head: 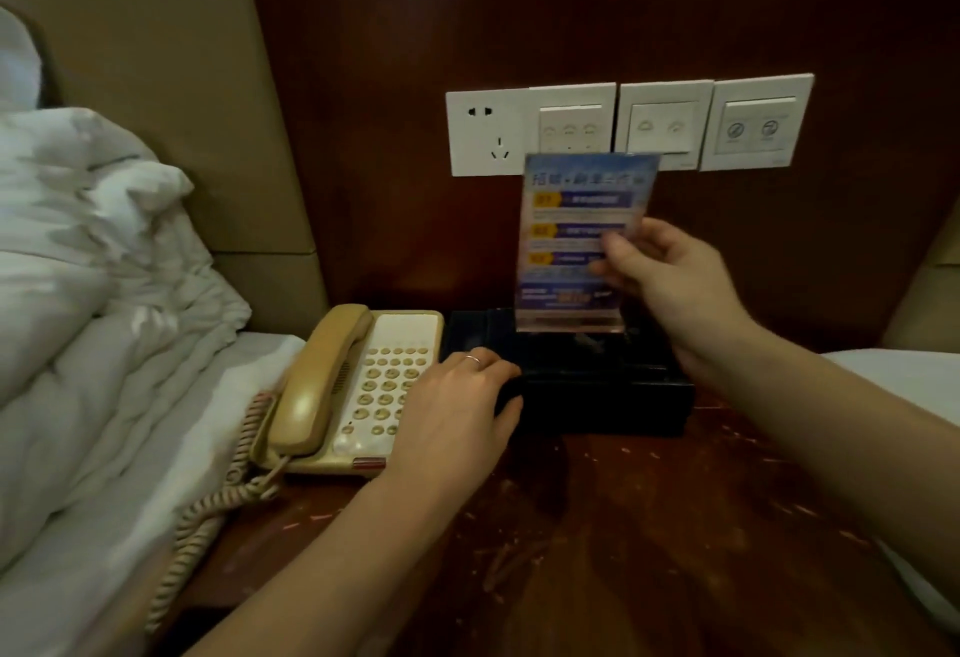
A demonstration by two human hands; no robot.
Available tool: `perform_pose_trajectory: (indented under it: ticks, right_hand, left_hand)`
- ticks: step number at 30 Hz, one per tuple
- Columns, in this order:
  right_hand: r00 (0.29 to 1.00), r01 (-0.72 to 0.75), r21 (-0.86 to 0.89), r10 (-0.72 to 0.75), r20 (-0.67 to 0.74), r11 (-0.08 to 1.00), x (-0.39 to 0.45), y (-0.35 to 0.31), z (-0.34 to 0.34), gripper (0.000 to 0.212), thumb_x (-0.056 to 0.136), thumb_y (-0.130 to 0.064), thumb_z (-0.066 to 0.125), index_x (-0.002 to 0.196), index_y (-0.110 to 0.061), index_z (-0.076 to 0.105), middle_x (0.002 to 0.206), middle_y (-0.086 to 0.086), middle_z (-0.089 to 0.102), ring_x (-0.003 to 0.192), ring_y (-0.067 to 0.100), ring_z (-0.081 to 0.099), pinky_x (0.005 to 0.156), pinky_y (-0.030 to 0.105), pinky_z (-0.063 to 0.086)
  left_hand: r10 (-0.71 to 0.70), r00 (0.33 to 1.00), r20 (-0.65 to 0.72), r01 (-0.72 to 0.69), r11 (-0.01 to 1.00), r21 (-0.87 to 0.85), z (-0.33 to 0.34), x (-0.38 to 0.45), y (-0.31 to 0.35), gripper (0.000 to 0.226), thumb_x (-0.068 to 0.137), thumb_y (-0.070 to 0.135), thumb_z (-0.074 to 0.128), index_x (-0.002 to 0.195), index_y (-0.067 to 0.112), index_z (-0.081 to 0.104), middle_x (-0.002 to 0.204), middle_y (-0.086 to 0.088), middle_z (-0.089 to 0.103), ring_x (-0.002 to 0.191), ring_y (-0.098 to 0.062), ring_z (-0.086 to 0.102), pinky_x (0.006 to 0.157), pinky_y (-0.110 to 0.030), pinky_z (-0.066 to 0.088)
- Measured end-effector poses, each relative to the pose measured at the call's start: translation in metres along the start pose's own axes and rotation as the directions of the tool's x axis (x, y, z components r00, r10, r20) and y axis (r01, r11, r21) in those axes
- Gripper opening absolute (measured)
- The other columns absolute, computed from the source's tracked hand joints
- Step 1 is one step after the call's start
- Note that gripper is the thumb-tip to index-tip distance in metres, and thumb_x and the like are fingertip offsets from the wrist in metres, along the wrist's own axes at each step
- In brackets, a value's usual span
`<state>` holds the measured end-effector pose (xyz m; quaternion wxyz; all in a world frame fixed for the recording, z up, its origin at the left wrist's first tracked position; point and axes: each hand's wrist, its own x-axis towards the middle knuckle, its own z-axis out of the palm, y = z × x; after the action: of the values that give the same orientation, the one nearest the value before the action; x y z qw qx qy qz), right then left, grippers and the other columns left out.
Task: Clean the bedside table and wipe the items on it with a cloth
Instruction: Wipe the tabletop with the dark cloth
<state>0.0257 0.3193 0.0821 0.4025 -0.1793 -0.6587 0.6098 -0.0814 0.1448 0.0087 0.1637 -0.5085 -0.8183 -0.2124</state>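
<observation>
A clear acrylic sign stand [576,220] with a blue printed card is held upright by my right hand [670,287], thumb on its front right edge; its base hovers just over a black box [597,391] at the back of the dark wooden bedside table [649,526]. My left hand [457,412], a ring on one finger, grips the box's left front corner. A beige corded telephone [358,386] sits left of the box, handset on its cradle. No cloth is in view.
White switch and socket plates [628,124] are on the dark wood wall behind. A rumpled white duvet [78,293] and a tan padded headboard [171,111] lie left. The phone's coiled cord [208,516] hangs off the table's left edge. Another white bed edge [904,381] is right.
</observation>
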Motion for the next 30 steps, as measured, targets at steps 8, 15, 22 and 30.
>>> perform_pose_trajectory:
  ticks: [8, 15, 22, 30]
  right_hand:
    - [0.996, -0.084, -0.054, 0.084, -0.009, 0.995, 0.013, 0.037, 0.02, 0.012, 0.098, -0.019, 0.06, 0.109, -0.023, 0.063, 0.109, -0.002, 0.073, 0.094, 0.011, 0.073, 0.081, 0.024, 0.058]
    - [0.989, -0.101, -0.324, 0.059, -0.137, 0.941, -0.011, 0.025, 0.017, 0.059, 0.09, -0.029, 0.071, 0.141, -0.018, 0.044, 0.128, -0.001, 0.058, 0.096, 0.015, 0.069, 0.079, 0.03, 0.059]
    - [0.993, 0.113, -0.621, -0.082, 0.08, 0.776, -0.105, 0.008, 0.052, 0.036, 0.091, -0.032, 0.069, 0.123, -0.025, 0.054, 0.105, -0.011, 0.059, 0.083, 0.006, 0.062, 0.074, 0.023, 0.051]
    - [0.882, 0.339, -0.74, 0.077, 0.464, 0.58, -0.214, 0.013, 0.12, 0.03, 0.088, -0.046, 0.068, 0.115, -0.04, 0.057, 0.102, -0.017, 0.058, 0.087, -0.002, 0.058, 0.081, 0.026, 0.051]
  left_hand:
    - [0.038, 0.996, 0.079, -0.035, 0.998, -0.047, -0.003, -0.007, -0.002, 0.049, 0.1, 0.026, 0.055, 0.148, 0.024, 0.049, 0.145, 0.008, 0.05, 0.133, -0.012, 0.046, 0.107, -0.029, 0.039]
    - [0.057, 0.978, 0.199, -0.065, 0.997, 0.033, -0.012, -0.01, 0.001, 0.059, 0.097, 0.017, 0.055, 0.154, 0.018, 0.038, 0.157, 0.0, 0.039, 0.143, -0.019, 0.036, 0.115, -0.035, 0.033]
    - [-0.064, 0.986, 0.155, 0.061, 0.998, 0.022, -0.063, -0.073, -0.021, 0.04, 0.101, 0.032, 0.052, 0.14, 0.03, 0.054, 0.138, 0.006, 0.054, 0.125, -0.017, 0.052, 0.097, -0.034, 0.045]
    - [-0.142, 0.977, 0.159, 0.133, 0.989, 0.068, -0.093, -0.19, -0.067, 0.039, 0.097, 0.045, 0.057, 0.131, 0.026, 0.062, 0.129, 0.002, 0.062, 0.116, -0.024, 0.058, 0.095, -0.042, 0.048]
